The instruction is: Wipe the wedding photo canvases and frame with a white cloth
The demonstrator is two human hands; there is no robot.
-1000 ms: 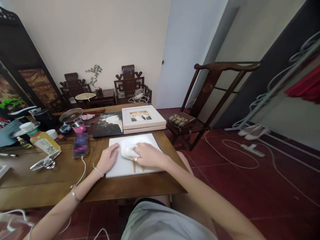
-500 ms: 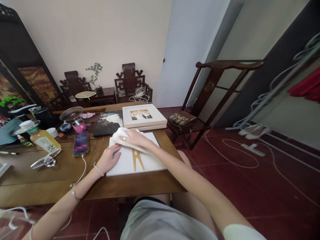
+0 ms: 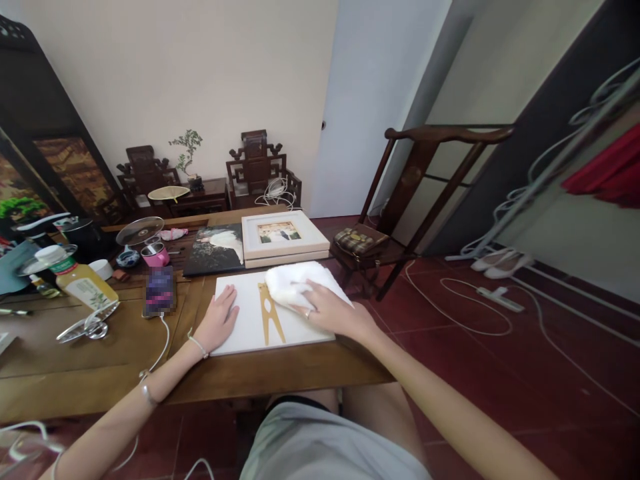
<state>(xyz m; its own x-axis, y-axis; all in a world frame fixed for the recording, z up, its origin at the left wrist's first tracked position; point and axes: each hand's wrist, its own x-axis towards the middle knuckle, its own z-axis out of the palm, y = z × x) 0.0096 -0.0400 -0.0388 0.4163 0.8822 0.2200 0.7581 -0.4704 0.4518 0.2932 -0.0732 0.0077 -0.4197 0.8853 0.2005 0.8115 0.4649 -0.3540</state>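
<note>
A flat white board (image 3: 245, 333) with a tan clothespin-shaped figure (image 3: 271, 317) on its face lies near the table's front edge. On the board's left side rests my left hand (image 3: 220, 320), fingers stretched out flat. My right hand (image 3: 325, 308) grips a fluffy white cloth (image 3: 295, 277) and presses it on the right part of the board. Part of the cloth is hidden under that hand. Behind the board are a dark photo panel (image 3: 210, 250) and a white framed photo (image 3: 315, 235) lying on another frame.
The wooden table (image 3: 125, 373) bears, on the left, a phone (image 3: 160, 291) on a charging cable, a bottle of yellow liquid (image 3: 87, 283), a pink cup (image 3: 156, 255) and a glass lid (image 3: 140, 231). A wooden chair (image 3: 415, 173) with a plaid bag (image 3: 357, 240) stands right.
My right hand has swept the cloth from the board's upper left to its right side, uncovering the top of the tan figure. My left hand stays on the left side, now flatter.
</note>
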